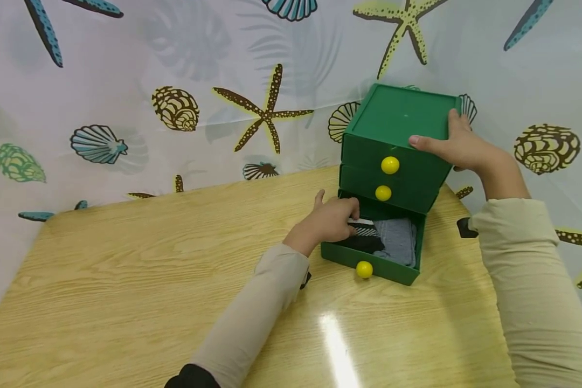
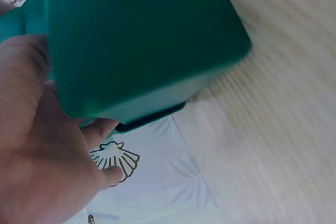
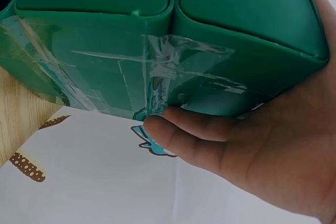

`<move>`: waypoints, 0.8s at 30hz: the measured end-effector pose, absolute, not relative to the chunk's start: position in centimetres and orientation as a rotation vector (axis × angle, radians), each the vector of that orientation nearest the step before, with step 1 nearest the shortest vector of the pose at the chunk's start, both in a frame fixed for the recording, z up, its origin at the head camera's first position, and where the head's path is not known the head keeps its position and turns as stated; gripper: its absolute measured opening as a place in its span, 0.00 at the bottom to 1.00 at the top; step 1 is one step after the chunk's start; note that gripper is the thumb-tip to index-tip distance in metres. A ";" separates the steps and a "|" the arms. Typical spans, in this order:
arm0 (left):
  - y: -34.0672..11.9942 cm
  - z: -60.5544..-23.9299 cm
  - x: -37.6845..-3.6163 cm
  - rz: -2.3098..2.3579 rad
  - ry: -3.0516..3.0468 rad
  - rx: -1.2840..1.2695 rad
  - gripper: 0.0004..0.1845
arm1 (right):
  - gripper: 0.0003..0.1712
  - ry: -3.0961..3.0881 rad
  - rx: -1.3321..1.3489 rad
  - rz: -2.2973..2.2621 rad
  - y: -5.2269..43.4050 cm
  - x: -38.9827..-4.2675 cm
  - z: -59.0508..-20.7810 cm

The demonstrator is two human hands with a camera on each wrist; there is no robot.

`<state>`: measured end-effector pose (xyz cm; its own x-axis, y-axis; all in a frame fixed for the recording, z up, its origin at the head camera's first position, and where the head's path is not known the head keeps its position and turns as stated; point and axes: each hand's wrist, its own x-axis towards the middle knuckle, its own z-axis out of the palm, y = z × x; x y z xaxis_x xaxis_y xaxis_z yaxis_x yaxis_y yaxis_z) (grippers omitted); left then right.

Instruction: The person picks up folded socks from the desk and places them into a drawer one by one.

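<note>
A green drawer unit [image 1: 401,116] with yellow round knobs stands on the wooden table, its bottom drawer [image 1: 388,274] pulled out. Inside lie a folded black-and-white striped cloth [image 1: 367,240] and, to its right, a folded grey cloth [image 1: 399,237]. My left hand [image 1: 327,220] reaches over the drawer's left wall, thumb and curled finger pinching the striped cloth near its white edge; in the left wrist view the green drawer wall hides the fingertips. My right hand [image 1: 470,145] rests on the unit's upper right corner, thumb on top and straight fingers [image 3: 194,145] along its side.
The wooden table [image 1: 150,280] stretches far to the left, with a bright reflection near its front. A white cloth with shells and starfish [image 1: 267,113] hangs behind it. Clear tape [image 3: 157,77] runs over the unit's side.
</note>
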<state>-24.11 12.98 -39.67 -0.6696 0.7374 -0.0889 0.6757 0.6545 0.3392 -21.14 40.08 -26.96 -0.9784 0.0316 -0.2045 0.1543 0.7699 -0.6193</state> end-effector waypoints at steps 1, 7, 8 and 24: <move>13.1 -39.7 -24.1 0.352 2.658 1.175 0.13 | 0.68 2.781 0.148 -0.997 40.1 -21.1 -26.9; 13.6 -40.3 -24.2 0.189 2.624 1.299 0.28 | 0.68 2.792 0.147 -0.975 40.1 -21.1 -26.9; 13.7 -40.4 -24.2 0.189 2.627 1.307 0.27 | 0.68 2.794 0.148 -0.976 40.1 -21.1 -26.9; 14.3 -39.7 -22.4 0.109 2.643 1.404 0.22 | 0.69 2.773 0.164 -1.048 40.1 -21.2 -27.2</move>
